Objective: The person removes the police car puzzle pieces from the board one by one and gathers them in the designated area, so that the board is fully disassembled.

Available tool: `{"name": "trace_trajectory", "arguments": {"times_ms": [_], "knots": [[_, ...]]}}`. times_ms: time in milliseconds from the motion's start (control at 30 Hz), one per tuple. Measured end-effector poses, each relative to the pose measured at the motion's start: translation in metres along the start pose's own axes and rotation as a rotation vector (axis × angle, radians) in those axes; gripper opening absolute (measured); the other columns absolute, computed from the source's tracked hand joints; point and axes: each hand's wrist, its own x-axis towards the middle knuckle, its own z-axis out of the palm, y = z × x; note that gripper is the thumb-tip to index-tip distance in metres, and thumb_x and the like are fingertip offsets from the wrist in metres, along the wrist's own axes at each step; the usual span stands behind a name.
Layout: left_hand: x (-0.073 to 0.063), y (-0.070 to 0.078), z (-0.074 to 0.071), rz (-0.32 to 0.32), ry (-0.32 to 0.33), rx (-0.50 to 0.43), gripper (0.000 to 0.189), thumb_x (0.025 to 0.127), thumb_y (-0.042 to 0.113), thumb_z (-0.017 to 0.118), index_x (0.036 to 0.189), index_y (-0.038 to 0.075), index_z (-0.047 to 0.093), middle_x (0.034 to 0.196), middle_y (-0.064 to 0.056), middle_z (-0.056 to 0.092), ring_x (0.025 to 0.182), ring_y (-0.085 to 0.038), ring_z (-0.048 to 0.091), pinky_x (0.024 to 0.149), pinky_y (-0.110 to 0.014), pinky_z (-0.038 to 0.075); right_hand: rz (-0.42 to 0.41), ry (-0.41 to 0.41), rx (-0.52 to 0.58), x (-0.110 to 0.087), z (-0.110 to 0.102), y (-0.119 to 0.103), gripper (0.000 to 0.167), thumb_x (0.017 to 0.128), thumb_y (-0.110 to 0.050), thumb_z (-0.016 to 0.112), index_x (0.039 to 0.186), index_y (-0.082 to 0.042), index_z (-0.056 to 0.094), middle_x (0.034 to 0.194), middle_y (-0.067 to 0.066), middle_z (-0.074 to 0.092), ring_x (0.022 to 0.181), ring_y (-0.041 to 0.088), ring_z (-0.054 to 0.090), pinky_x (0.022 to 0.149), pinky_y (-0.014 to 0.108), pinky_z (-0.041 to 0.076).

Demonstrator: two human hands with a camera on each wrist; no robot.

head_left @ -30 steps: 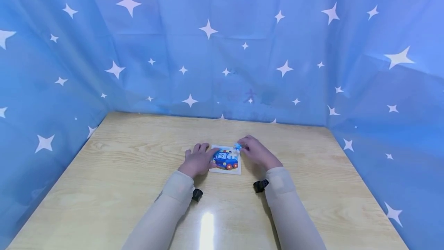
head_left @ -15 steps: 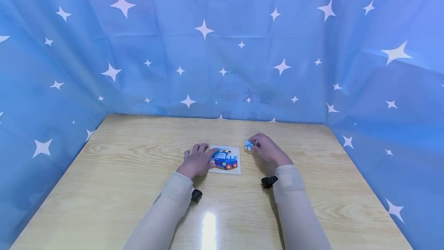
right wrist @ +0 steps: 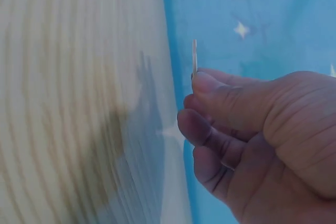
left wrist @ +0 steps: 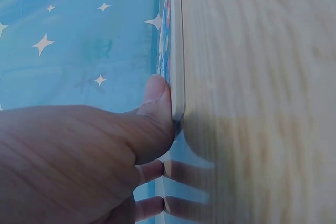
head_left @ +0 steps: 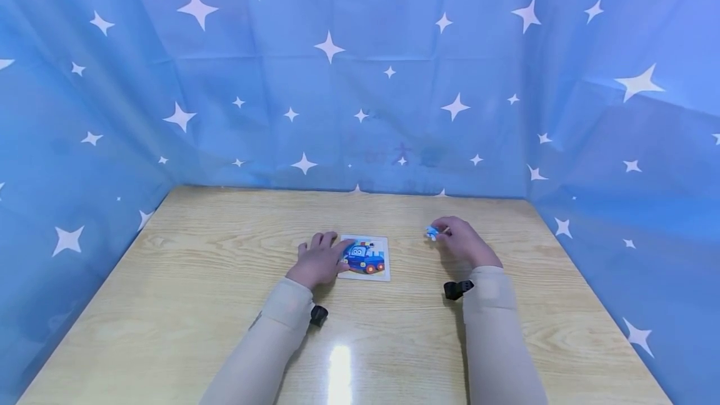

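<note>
A square jigsaw puzzle board [head_left: 365,261] with a blue cartoon truck lies flat on the table; a pale gap shows at its upper right. My left hand [head_left: 319,262] rests at the board's left edge with fingers spread. In the left wrist view its thumb [left wrist: 156,95] presses on the board's edge, and two other fingertips touch the tabletop. Off to the right, my right hand [head_left: 464,242] pinches a small light-blue puzzle piece [head_left: 432,232] between thumb and fingers. Edge-on in the right wrist view, the piece [right wrist: 195,56] stands thin and upright, held above the table.
The wooden table [head_left: 225,330] reaches back to a blue curtain [head_left: 360,80] with white stars, which also hangs along both sides. A bright light reflection lies on the near part of the tabletop. Black wrist devices [head_left: 458,289] sit at both cuffs.
My right hand has carried the puzzle piece away from the board's upper right corner, moving rightward. The left hand has stayed on the board's left edge.
</note>
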Motion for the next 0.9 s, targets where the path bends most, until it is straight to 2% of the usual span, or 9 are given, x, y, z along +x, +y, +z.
{"name": "trace_trajectory", "arguments": {"times_ms": [267, 533, 733, 900], "knots": [[-0.002, 0.0, -0.003, 0.004, 0.001, 0.0, 0.058, 0.105, 0.043, 0.053, 0.159, 0.034, 0.035, 0.163, -0.009, 0.026, 0.147, -0.036, 0.023, 0.11, -0.065, 0.025, 0.028, 0.043, -0.021, -0.009, -0.014, 0.016, 0.023, 0.102, 0.0, 0.055, 0.123, 0.004, 0.063, 0.119, 0.026, 0.062, 0.11, 0.043, 0.059, 0.09, 0.053, 0.05], [0.0, -0.001, 0.0, 0.005, -0.005, 0.01, 0.058, 0.105, 0.045, 0.052, 0.159, 0.035, 0.034, 0.163, -0.009, 0.026, 0.147, -0.036, 0.023, 0.109, -0.064, 0.026, 0.08, 0.07, -0.047, -0.02, -0.022, 0.029, 0.024, 0.103, 0.001, 0.053, 0.125, 0.001, 0.061, 0.116, 0.026, 0.061, 0.108, 0.043, 0.058, 0.088, 0.056, 0.048], [0.001, -0.002, 0.001, 0.011, -0.004, 0.028, 0.058, 0.105, 0.046, 0.051, 0.159, 0.035, 0.034, 0.162, -0.009, 0.026, 0.146, -0.035, 0.024, 0.108, -0.063, 0.028, 0.078, 0.087, -0.071, -0.022, -0.023, 0.04, 0.024, 0.101, 0.007, 0.051, 0.123, 0.005, 0.062, 0.11, 0.026, 0.061, 0.106, 0.044, 0.059, 0.088, 0.056, 0.048], [0.001, -0.003, 0.001, 0.012, -0.001, 0.03, 0.058, 0.105, 0.046, 0.052, 0.159, 0.035, 0.034, 0.162, -0.009, 0.026, 0.146, -0.036, 0.024, 0.108, -0.063, 0.029, 0.093, 0.073, -0.072, -0.024, -0.023, 0.043, 0.026, 0.102, 0.007, 0.05, 0.126, 0.007, 0.059, 0.112, 0.027, 0.061, 0.109, 0.047, 0.058, 0.09, 0.057, 0.048]]}}
